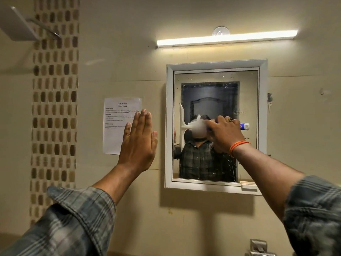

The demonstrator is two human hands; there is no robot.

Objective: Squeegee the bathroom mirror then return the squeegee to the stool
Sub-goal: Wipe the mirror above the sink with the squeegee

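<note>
Right grip point(226, 133) closed around the squeegee point(184, 125), whose blade stands upright on the mirror point(247, 100) left of the grip. Left grip point(137, 138) open, flat, empty. Droplets above and below the grip: wiping unfinished; stool unseen, return pending.

Left hand point(138, 138) raised, palm forward, fingers straight and together, thumb out, holding nothing. Right hand point(224, 134) raised, fist closed in a grip, orange wristband. Both arms extended, plaid sleeves pushed back.
</note>
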